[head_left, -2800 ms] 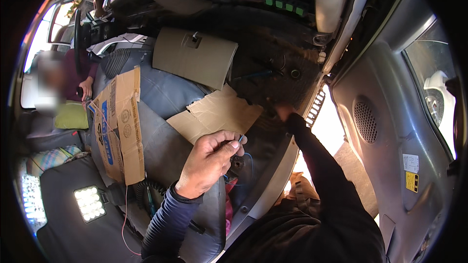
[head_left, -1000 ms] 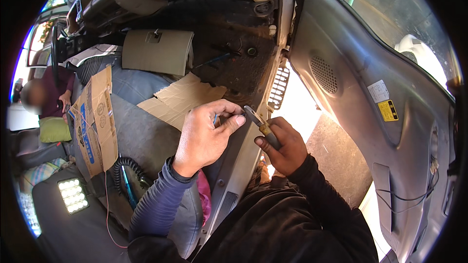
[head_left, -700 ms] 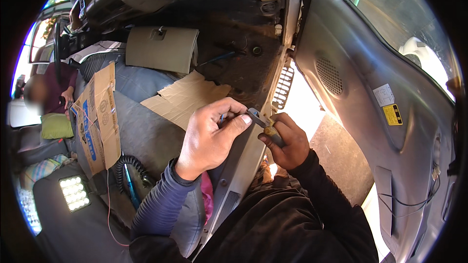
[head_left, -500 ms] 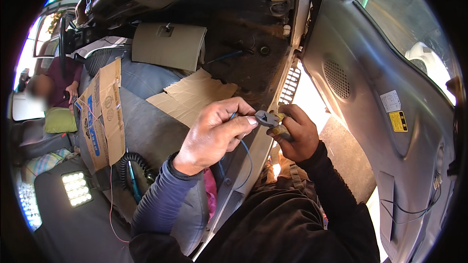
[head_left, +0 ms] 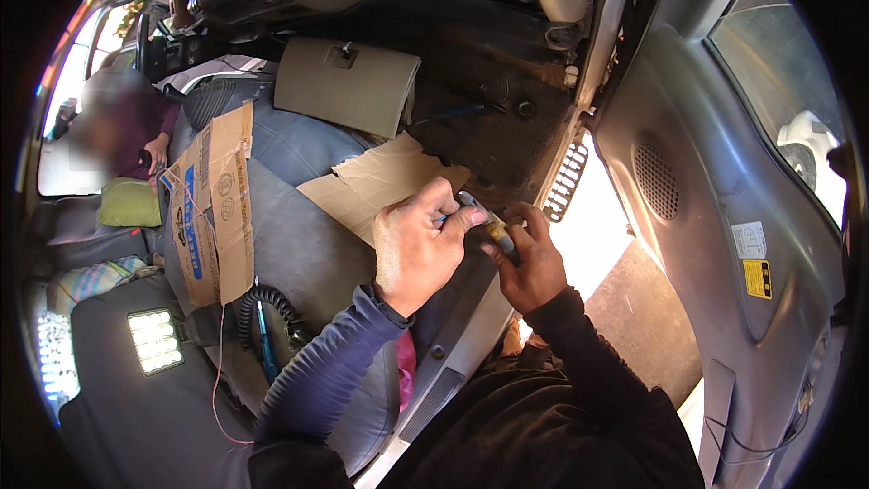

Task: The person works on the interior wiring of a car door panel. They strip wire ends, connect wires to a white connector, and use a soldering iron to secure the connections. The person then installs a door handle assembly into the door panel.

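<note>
In front of the seat, my left hand is closed in a pinch on a thin blue wire; only a short bit of the wire shows between the fingers. Just right of it, my right hand grips pliers with yellow handles. The grey jaws point up and left, close to my left thumb tip. Whether the jaws touch the wire cannot be made out. Beneath my left hand lies a torn piece of cardboard on the seat.
A beige glove box lid lies ahead, beside the rusty floor. Leftward are a printed cardboard strip, a black coiled cord, a blue pen-like tool and a lit lamp. Another person sits far left. The open door stands right.
The pliers have turned in my right hand, and their jaws now point more up and left. The loop of blue wire below my hands is out of sight. The whole view has shifted.
</note>
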{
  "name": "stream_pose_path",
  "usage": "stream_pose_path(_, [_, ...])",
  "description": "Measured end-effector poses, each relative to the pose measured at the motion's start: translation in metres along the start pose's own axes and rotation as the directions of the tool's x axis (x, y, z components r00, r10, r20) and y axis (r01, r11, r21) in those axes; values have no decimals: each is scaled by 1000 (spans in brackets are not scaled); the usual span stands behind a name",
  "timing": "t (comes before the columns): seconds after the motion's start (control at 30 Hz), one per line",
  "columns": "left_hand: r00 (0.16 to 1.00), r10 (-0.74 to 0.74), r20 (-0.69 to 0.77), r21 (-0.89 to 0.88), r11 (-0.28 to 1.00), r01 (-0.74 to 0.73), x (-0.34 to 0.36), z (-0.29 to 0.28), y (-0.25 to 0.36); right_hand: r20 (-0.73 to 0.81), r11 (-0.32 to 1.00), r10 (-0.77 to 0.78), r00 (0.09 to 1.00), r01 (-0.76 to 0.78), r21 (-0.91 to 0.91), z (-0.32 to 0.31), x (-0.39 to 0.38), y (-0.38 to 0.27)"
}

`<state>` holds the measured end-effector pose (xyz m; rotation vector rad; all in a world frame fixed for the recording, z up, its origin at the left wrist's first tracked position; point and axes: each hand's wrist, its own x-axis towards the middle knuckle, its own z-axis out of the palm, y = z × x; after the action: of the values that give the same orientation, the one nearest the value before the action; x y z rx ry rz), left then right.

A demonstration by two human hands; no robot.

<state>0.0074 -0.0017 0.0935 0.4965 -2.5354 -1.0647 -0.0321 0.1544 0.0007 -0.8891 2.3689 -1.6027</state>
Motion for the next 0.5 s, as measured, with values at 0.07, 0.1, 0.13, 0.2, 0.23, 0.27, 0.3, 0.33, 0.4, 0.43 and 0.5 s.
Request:
stream_pose_path(0.07, [999,16,-38,48,999,-15,4,1,-6,-46,999,5,999,-7,-45,10,5,1])
stream_pose_path(0.1, [999,22,-46,82,996,-18,6,1,-9,-61,998,3,998,-7,-68,15,8,1])
stream_pose_path(0.13, [998,29,-57,114,993,-22,8,1,-11,-82,996,-9,997,1,-94,20,12,2])
stream_pose_path(0.2, [996,55,-74,178,983,-41,13,0,-17,-99,990,-19,995,5,-144,29,19,4])
stream_pose_path(0.23, [994,77,-81,208,976,-58,16,0,-20,-110,984,-31,993,11,-178,33,22,5])
stream_pose_path(0.27, [992,96,-85,234,969,-74,19,-1,-23,-109,987,-31,994,13,-163,36,26,7])
stream_pose_path(0.3, [993,89,-74,273,960,-65,22,-1,-26,-107,988,-28,994,12,-153,39,29,8])
stream_pose_path(0.33, [995,82,-59,306,950,-60,26,-1,-29,-107,990,-26,994,11,-144,42,33,8])
stream_pose_path(0.4, [995,88,-51,352,934,-65,31,0,-36,-96,981,-4,995,-14,-193,44,38,8])
stream_pose_path(0.43, [993,104,-55,368,927,-76,33,2,-40,-72,974,36,997,-51,-220,45,41,6])
stream_pose_path(0.5, [990,127,-69,401,912,-89,37,7,-46,-101,960,12,995,-39,-277,47,45,3])
